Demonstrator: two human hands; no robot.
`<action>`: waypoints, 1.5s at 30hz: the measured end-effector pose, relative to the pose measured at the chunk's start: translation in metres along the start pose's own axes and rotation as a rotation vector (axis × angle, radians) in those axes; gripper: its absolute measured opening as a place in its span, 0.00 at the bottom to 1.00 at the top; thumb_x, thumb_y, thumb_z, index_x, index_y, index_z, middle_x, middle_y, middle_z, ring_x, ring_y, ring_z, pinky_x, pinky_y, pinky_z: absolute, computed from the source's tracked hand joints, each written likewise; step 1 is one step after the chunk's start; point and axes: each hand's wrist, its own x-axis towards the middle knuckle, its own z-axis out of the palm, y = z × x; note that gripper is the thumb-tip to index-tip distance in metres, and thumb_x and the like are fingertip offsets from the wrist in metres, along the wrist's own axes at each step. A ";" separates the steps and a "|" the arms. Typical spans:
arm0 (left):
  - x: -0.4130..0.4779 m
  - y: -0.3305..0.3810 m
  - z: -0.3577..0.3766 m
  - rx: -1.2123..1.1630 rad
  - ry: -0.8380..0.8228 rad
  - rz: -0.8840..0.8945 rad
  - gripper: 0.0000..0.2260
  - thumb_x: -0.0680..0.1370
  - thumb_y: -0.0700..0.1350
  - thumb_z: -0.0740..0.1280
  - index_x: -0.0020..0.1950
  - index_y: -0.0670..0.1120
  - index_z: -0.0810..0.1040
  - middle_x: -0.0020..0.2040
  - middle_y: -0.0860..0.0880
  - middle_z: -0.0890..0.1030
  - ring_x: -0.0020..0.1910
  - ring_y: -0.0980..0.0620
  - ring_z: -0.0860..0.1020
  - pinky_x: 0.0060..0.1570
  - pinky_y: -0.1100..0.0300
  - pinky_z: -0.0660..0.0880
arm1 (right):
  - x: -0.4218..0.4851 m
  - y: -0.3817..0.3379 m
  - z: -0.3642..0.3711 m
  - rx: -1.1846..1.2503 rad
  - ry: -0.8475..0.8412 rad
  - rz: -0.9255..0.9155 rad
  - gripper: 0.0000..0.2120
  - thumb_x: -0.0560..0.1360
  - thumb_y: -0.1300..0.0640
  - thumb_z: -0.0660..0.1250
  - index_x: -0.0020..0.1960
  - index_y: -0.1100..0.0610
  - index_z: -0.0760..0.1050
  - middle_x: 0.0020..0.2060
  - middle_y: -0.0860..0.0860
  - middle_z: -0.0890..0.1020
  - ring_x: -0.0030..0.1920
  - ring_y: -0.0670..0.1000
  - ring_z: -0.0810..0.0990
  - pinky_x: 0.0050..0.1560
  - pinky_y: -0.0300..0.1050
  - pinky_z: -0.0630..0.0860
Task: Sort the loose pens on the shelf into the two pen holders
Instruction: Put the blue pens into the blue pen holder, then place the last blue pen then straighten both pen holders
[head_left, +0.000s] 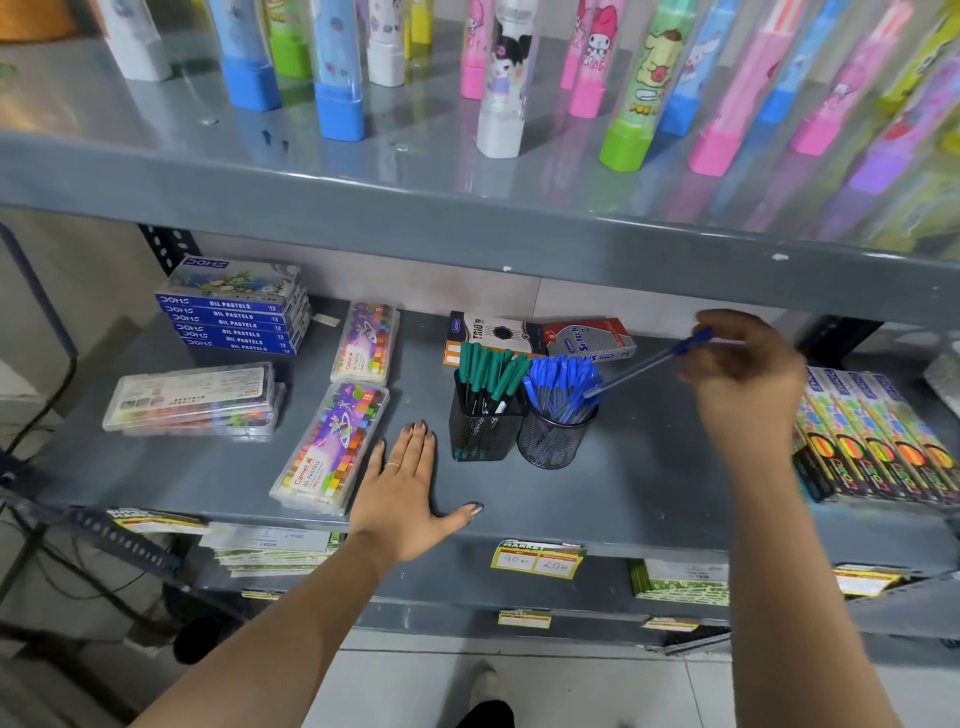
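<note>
Head: DOMS oil pastels boxes (234, 317), Camel pastels (330, 447), left

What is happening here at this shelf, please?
A person is sorting pens. The right hand holds a blue pen tilted, its tip at the round holder full of blue pens. The square holder beside it holds green pens. The left hand lies flat on the shelf. No loose pens show.

Two pen holders (519, 431) side by side mid-shelf (649, 483), boxes (540, 335) behind
</note>
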 end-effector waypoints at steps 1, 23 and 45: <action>0.000 0.000 0.000 0.000 -0.002 0.000 0.50 0.71 0.78 0.41 0.81 0.44 0.39 0.82 0.47 0.40 0.79 0.51 0.36 0.77 0.48 0.35 | -0.002 0.002 0.009 -0.020 -0.029 -0.020 0.16 0.67 0.70 0.65 0.50 0.56 0.80 0.39 0.58 0.82 0.32 0.44 0.79 0.37 0.36 0.76; 0.011 0.008 -0.030 -0.376 0.052 -0.083 0.54 0.66 0.76 0.67 0.80 0.45 0.55 0.81 0.49 0.57 0.79 0.52 0.55 0.78 0.47 0.44 | -0.048 0.078 0.057 -0.222 -0.320 0.147 0.49 0.62 0.57 0.78 0.76 0.46 0.55 0.71 0.49 0.65 0.71 0.49 0.63 0.67 0.48 0.64; 0.053 0.023 -0.047 -1.133 0.028 -0.086 0.36 0.63 0.41 0.84 0.67 0.47 0.73 0.57 0.53 0.81 0.55 0.55 0.79 0.54 0.66 0.73 | -0.072 0.118 0.060 -0.026 -0.375 0.464 0.24 0.56 0.55 0.82 0.50 0.46 0.79 0.46 0.44 0.86 0.48 0.46 0.85 0.54 0.48 0.81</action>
